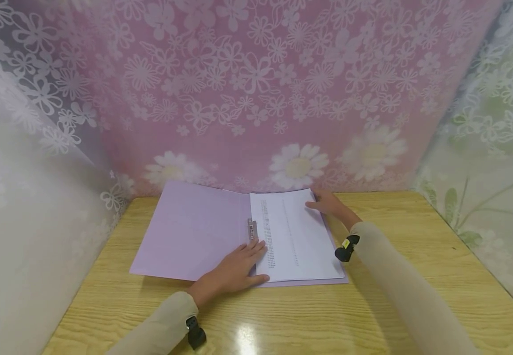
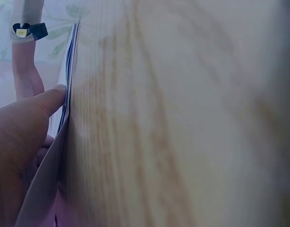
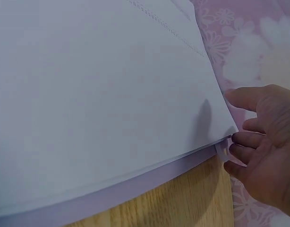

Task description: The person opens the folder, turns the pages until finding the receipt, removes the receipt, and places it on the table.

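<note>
A lilac folder [image 1: 198, 231] lies spread on the table, its cover turned to the left. White printed sheets [image 1: 298, 231] are stacked on its right side, next to a metal clip [image 1: 252, 230]. My left hand [image 1: 238, 268] rests at the inner fold below the clip, fingers spread onto the sheets' left margin. Its thumb [image 2: 53, 98] lies near the lower edge of the stack. At the far right corner of the sheets is my right hand [image 1: 329, 203]. Its fingertips [image 3: 239, 138] touch that corner, with the thumb extended beside the far edge.
The wooden table [image 1: 371, 305] extends in front of the folder and to both sides. A pink flowered cloth [image 1: 256, 98] hangs right behind the table's far edge, and pale flowered cloths [image 1: 495, 148] hang at the sides. Each wrist wears a small black camera [image 1: 347, 248].
</note>
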The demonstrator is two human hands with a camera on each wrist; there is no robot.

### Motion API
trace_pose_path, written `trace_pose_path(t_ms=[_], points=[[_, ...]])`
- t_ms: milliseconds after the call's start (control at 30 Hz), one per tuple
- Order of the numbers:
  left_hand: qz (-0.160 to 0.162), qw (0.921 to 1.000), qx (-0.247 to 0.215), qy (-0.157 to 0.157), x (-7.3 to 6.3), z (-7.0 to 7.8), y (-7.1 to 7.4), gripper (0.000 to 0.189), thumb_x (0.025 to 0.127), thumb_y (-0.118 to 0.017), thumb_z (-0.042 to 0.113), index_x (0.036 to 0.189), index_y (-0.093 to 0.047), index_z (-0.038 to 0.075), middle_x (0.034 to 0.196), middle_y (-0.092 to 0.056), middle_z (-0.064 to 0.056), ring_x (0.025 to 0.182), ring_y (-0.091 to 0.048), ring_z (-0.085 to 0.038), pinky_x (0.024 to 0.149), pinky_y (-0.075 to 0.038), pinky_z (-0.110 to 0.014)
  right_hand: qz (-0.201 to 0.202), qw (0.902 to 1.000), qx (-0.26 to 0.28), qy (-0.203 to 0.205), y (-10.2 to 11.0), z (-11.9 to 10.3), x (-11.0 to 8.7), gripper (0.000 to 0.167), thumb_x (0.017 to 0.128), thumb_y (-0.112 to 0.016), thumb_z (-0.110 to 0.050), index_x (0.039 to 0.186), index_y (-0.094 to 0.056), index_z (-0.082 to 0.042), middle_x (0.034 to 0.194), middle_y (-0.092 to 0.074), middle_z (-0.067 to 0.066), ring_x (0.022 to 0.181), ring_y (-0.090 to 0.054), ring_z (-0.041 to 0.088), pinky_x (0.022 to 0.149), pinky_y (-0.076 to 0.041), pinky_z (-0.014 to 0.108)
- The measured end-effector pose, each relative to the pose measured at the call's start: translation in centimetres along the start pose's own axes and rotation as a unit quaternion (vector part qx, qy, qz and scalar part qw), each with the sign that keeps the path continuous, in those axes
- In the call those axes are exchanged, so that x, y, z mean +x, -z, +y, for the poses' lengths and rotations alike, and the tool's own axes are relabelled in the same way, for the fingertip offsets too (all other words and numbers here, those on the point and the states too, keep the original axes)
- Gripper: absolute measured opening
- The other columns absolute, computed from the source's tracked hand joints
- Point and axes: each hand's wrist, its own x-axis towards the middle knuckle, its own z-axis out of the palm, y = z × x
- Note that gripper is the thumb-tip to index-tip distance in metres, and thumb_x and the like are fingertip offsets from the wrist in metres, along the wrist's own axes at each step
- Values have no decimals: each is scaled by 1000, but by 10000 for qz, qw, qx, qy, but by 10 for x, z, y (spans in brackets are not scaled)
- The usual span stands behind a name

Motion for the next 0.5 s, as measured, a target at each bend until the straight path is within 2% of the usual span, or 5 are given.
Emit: trace_pose_path(t_ms=[267, 500], points=[[-1, 10000, -8, 9, 0, 2, 1, 83, 100, -53, 58, 161, -28, 7, 170, -22, -7, 159, -15, -27, 128, -21, -48, 216, 9996, 154, 111, 5, -1, -5, 68, 102, -61, -18, 153, -28, 14, 160, -27, 33, 151, -22, 50, 124, -21, 59], [-15, 10000, 40, 74, 0, 3, 0, 84, 100, -53, 59, 161, -28, 8, 170, -21, -5, 160, -14, -24, 129, -20, -45, 171, 9992, 221, 286, 6, -8, -11, 67, 101, -62, -15, 151, -31, 15, 158, -30, 35, 148, -27, 52, 123, -23, 60]])
